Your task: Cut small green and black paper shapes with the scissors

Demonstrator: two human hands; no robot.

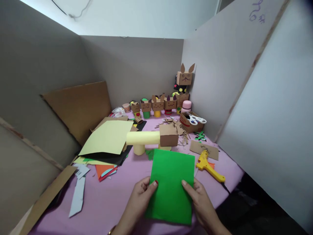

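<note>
A green sheet of paper (pixel 172 182) is held over the near part of the purple table (pixel 110 202). My left hand (pixel 140 195) pinches its left edge, thumb on top. My right hand (pixel 200 200) grips its right edge the same way. Just beyond the sheet stands a cardboard figure: a brown box (pixel 168 134) joined to a pale yellow paper tube (pixel 143 138) lying across an upright yellow tube (pixel 139 149).
A yellow glue gun (pixel 207 164) lies right of the sheet. Yellow, black and orange papers (pixel 107 143) are piled at left. Cardboard animal figures (pixel 157 106) line the back, with a box holding scissors (pixel 193 120). Cardboard panels wall the table.
</note>
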